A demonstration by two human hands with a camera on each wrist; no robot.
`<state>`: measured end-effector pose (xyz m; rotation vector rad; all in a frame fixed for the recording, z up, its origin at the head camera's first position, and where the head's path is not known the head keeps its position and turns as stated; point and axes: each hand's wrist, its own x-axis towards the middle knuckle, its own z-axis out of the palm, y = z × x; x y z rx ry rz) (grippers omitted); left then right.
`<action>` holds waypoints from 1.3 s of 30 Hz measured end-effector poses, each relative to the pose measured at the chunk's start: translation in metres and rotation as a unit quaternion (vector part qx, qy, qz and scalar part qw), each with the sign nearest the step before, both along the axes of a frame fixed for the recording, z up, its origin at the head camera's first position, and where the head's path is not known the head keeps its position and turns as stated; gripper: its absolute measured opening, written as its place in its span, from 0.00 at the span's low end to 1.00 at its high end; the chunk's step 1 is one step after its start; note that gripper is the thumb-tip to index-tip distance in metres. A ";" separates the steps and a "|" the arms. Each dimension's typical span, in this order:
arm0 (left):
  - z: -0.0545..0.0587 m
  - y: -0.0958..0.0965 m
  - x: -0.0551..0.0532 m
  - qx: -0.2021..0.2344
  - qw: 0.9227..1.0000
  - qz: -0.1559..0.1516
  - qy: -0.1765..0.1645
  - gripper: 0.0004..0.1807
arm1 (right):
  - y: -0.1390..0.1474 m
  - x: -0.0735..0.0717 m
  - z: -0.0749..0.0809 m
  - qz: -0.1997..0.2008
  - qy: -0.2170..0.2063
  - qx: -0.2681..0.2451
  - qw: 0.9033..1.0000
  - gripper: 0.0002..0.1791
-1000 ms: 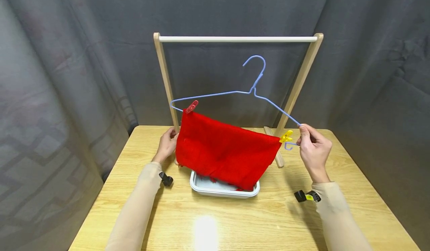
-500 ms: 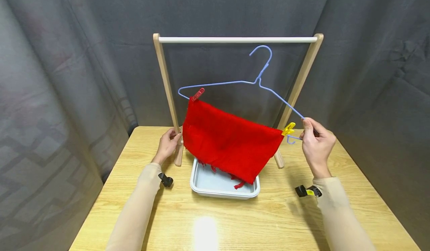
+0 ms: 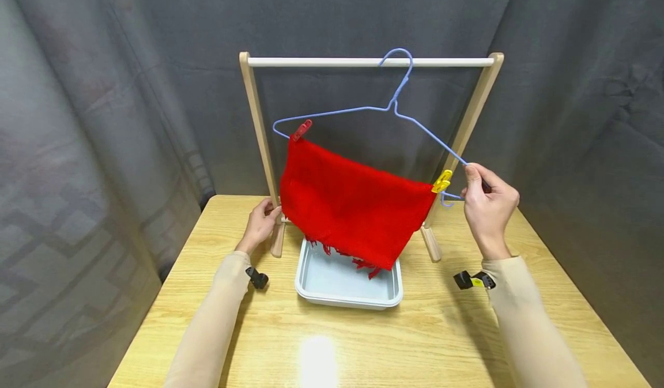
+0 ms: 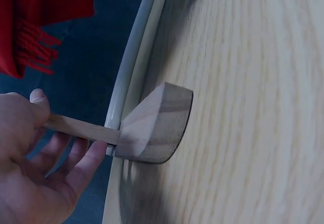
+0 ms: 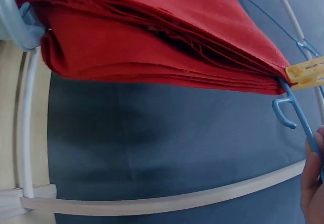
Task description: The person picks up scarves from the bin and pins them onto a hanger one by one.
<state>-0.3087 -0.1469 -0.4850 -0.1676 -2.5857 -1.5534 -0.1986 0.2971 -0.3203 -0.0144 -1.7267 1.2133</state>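
Note:
My right hand (image 3: 489, 212) grips the right end of a blue wire hanger (image 3: 332, 112), which slants down toward that hand. A folded red fringed cloth (image 3: 353, 198) hangs from its lower bar. A red clothespin (image 3: 302, 130) pinches the cloth's left corner and a yellow clothespin (image 3: 442, 181) its right corner, seen close in the right wrist view. The hanger's hook (image 3: 404, 68) overlaps the white rod (image 3: 321, 62) of a wooden rack; whether they touch, I cannot tell. Low on the rack's left post (image 4: 81, 128), my left hand (image 3: 260, 225) holds on with thumb and fingers.
Below the cloth, a pale plastic tray (image 3: 346, 303) stands on the wooden table (image 3: 373, 347) between the rack's feet. The rack's right post (image 3: 477, 105) rises behind the hanger's right side. Grey curtains (image 3: 586, 117) surround the table.
My right hand has raised the hanger and cloth, uncovering more of the tray. The hook has risen from below the rod to its level. My left hand stays at the post.

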 end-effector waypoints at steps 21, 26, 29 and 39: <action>0.003 0.001 0.003 0.013 1.000 -0.007 -0.003 0.19 | -0.005 -0.007 0.041 -0.023 -0.022 0.055 0.998 0.11; 0.004 0.002 0.003 0.013 1.000 -0.010 -0.006 0.20 | -0.004 -0.007 0.043 -0.023 -0.019 0.066 0.997 0.11; 0.004 0.003 0.003 0.011 1.000 -0.009 -0.008 0.20 | 0.002 -0.011 0.037 -0.024 -0.024 0.082 0.996 0.11; 0.002 0.002 0.003 0.014 1.000 -0.010 -0.009 0.21 | 0.010 -0.012 0.023 -0.027 -0.017 0.126 0.992 0.13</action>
